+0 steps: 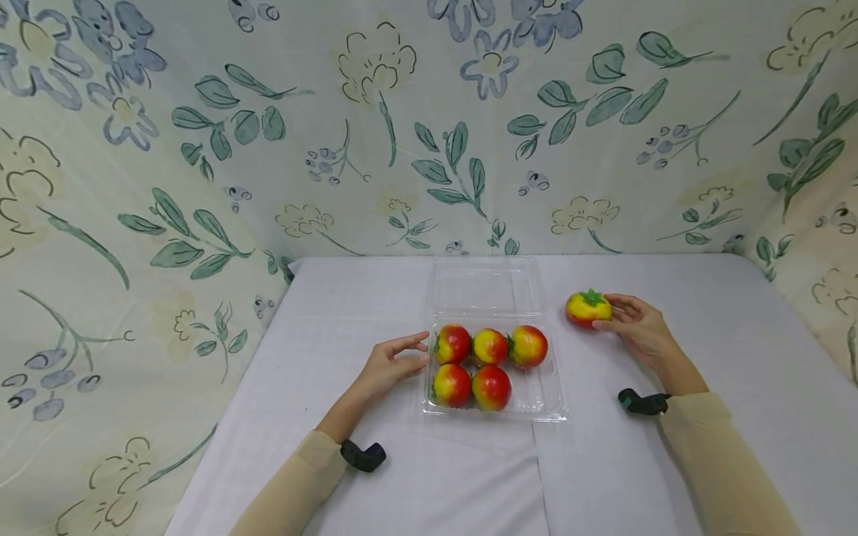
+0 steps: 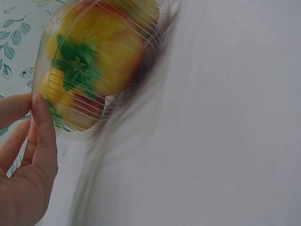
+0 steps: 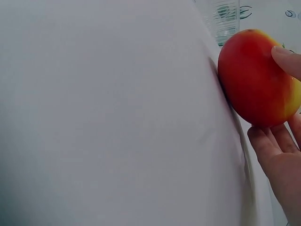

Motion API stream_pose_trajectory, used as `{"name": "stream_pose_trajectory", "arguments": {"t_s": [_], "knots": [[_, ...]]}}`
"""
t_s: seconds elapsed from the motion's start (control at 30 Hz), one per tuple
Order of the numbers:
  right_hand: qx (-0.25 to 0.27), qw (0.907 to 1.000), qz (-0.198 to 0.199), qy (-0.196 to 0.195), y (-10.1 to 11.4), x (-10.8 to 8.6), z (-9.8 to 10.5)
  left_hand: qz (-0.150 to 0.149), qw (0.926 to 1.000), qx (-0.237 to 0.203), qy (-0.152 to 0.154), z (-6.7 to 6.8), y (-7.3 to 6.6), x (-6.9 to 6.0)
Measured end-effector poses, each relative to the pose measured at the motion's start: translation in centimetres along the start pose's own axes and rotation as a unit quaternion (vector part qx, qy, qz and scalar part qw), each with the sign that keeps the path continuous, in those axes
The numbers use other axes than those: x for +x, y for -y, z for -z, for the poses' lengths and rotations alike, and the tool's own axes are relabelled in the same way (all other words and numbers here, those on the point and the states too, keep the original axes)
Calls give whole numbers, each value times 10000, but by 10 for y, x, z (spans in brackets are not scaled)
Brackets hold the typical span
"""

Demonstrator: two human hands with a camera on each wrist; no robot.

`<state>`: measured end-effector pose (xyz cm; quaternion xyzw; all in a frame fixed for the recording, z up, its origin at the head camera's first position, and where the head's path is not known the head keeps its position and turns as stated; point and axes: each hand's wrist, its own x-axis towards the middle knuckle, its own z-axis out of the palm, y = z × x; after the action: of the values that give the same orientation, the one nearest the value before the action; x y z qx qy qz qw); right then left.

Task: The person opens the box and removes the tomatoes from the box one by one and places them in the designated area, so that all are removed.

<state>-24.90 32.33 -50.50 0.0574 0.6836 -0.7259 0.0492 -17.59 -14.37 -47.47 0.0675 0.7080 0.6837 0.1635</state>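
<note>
Spreading across the upper part and left side of the frame, floral cloth point(image 1: 429, 97) backs a white-covered table point(image 1: 348, 298). At the centre lies a clear plastic box point(image 1: 539, 391), its lid point(image 1: 485, 286) opened flat toward the top. Right of centre, the right hand point(image 1: 640, 325) grasps a red-and-yellow fruit point(image 1: 580, 311) between thumb and fingers, well apart from the box; whether the fruit touches the table, I cannot tell. Left of centre, the left hand point(image 1: 383, 362) touches the box's left edge with extended fingers. Five similar fruits point(image 1: 491, 388) sit in the box, three in the upper row, two in the lower. Green leaves point(image 1: 593, 297) crown the held fruit.
</note>
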Motion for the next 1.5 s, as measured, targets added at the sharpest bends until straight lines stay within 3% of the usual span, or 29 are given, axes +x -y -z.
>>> {"name": "stream_pose_trajectory", "arguments": {"t_s": [0.33, 0.87, 1.17, 1.5], "knots": [[-14, 10000, -10, 0, -3, 0, 4, -34, 10000, 51, -15, 0, 1, 1], [446, 9988, 177, -23, -4, -4, 10, 43, 10000, 9, -7, 0, 0, 0], [564, 9979, 316, 27, 8, -12, 15, 36, 10000, -14, -7, -1, -2, -2], [509, 9972, 501, -222, 16, -20, 18, 64, 10000, 44, -59, -1, -1, 0]]}}
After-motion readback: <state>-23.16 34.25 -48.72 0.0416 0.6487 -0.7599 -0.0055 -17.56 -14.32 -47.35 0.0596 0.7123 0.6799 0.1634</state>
